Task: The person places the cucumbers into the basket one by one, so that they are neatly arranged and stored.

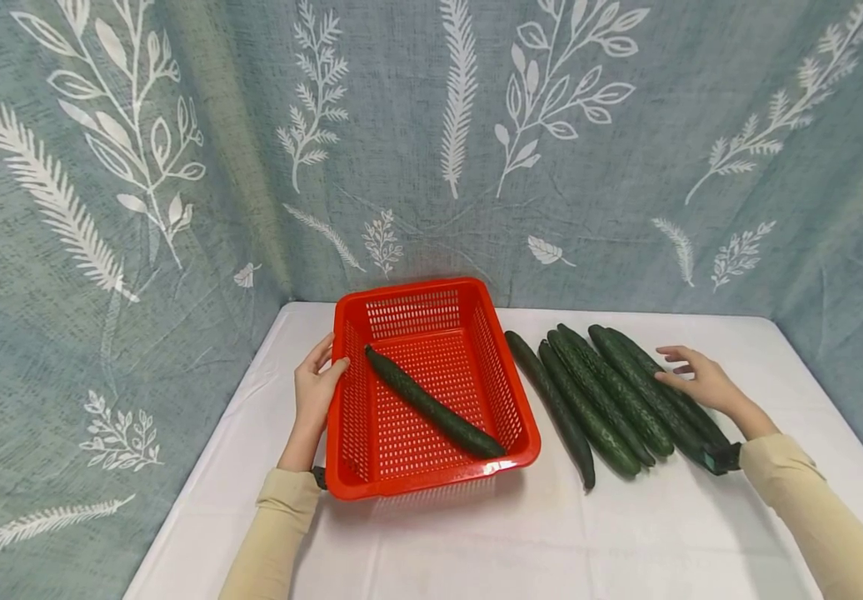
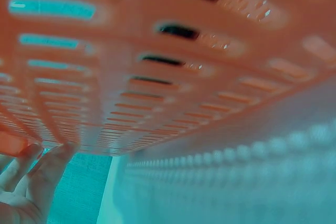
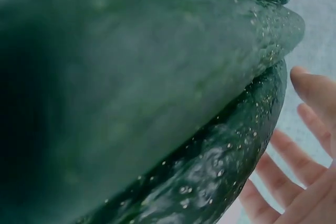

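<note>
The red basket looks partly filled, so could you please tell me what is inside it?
One dark green cucumber lies diagonally inside the red basket. The part of the basket's floor directly beneath it is covered and cannot be seen.

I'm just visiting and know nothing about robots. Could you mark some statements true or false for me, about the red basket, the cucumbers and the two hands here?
1. The left hand is at the side of the red basket. True.
2. The basket holds three cucumbers. False: one cucumber lies in it, slantwise.
3. Several loose cucumbers lie on the white tablecloth, to the right of the basket. True.
4. The right hand is gripping a cucumber. False: its fingers are apart and grip nothing.
5. The curtain behind has a white leaf pattern. True.
</note>
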### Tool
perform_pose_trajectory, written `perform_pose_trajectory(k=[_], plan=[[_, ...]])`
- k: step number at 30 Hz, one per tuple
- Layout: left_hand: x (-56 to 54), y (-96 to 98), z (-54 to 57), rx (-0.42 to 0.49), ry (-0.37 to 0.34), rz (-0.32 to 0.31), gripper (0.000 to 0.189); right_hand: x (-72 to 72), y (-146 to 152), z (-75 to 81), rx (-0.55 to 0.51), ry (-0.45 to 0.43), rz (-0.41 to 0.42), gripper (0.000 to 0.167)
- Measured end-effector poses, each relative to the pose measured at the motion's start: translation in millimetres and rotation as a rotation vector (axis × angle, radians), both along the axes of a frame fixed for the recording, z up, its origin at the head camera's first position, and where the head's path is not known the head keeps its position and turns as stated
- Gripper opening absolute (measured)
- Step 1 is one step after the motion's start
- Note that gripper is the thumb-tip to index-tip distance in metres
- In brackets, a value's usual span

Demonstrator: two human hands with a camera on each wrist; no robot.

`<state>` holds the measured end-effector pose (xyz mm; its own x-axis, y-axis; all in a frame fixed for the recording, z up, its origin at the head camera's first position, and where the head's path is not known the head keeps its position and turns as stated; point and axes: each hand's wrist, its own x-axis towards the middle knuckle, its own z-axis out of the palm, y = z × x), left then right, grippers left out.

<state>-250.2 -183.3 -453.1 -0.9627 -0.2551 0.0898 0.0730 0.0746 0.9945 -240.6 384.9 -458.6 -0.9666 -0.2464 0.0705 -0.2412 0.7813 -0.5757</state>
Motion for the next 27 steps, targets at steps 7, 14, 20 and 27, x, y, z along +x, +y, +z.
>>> perform_pose_trajectory(k=[7, 14, 20, 27], plan=[[-1.1, -0.9, -2.1, -0.015, -0.007, 0.012, 0.047, 1.7, 4.7, -1.2, 0.022, -0.05, 0.008, 0.053], [-2.0, 0.8, -2.0, -0.04, -0.007, 0.028, 0.048, 3.5, 6.8, 1.4, 0.044, -0.126, -0.004, 0.056], [-2.0, 1.2, -1.3, -0.028, -0.011, 0.02, 0.047, 4.0, 8.1, 0.7, 0.057, -0.156, -0.007, 0.056], [-2.1, -1.3, -2.4, -0.023, -0.018, 0.003, 0.048, 2.4, 8.1, -1.1, 0.078, -0.147, 0.005, 0.055]])
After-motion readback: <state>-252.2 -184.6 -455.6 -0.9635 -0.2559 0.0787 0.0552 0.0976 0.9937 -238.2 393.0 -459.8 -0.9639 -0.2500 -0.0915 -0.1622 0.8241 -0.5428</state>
